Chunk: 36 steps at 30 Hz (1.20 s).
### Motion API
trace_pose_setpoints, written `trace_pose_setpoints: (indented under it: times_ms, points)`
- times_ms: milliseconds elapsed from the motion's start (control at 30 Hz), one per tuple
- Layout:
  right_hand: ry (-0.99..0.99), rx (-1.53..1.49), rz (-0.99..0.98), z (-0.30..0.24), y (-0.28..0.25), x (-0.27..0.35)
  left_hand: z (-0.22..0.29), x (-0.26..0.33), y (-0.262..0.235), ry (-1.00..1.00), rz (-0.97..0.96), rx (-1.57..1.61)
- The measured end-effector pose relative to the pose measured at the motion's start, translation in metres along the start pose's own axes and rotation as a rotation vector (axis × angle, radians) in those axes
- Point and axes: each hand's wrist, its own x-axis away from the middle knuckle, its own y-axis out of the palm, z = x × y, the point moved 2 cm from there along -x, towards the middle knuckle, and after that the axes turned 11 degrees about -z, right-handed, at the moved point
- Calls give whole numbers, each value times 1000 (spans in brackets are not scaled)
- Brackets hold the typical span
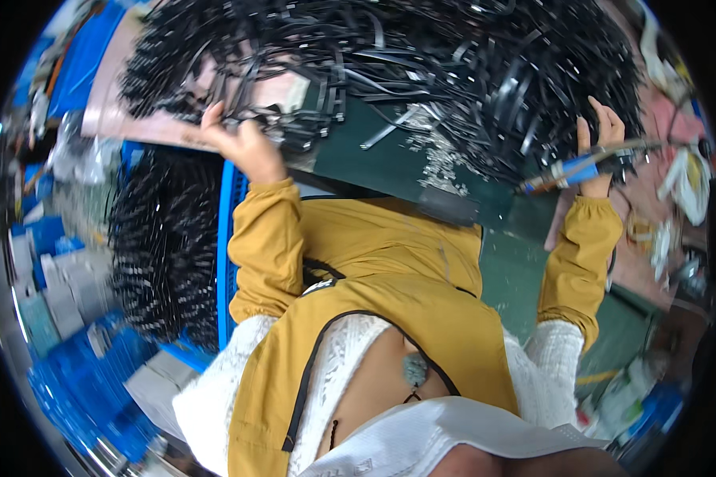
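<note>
At your left side stands a blue crate (225, 262) with a mass of black strips (163, 246) in it, just beside your left sleeve (266, 246). Your left hand (247, 149) is above the near edge of the worktop (358, 163), its thumb and fingers parted with a clear gap between them; nothing shows gripped there, though you cannot tell from this view whether the fingertips touch the black parts (302, 131) just beyond. That forearm rises nearly straight from a bent elbow, and the hand tips up and leftward. Across the far side of the worktop, between and beyond your hands, spreads a large heap of black bands (493, 48), strands trailing toward you. In front of it, nearer your right side, lies a scatter of small silvery pieces (441, 163). Farther right, a blue-bodied tool (573, 171) on a cable slants across in front of your right wrist. Your right hand (601, 139) is upright beside the heap's right end, thumb and fingers apart; contact with the strands behind it cannot be made out. The right forearm angles up and slightly outward, its yellow sleeve (577, 262) reaching the wrist.
</note>
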Motion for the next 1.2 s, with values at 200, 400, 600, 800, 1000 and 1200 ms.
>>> trace_pose_setpoints:
  times_ms: [200,400,600,800,1000,1200]
  points:
    - [-352,26,-102,-19,30,-46,31,2,17,577,-608,-661]
    - [-118,-309,23,0,-16,-29,54,-29,43,357,-923,-874]
    - [336,-681,255,1,-17,-42,117,-98,144,734,-673,-260]
    - [175,-976,-133,29,26,-47,119,-159,328,1033,-817,-741]
    - [634,-1117,643,90,-67,59,131,-175,324,755,-1082,-901]
    - [275,-943,649,-78,-102,109,177,-208,282,516,-998,-1224]
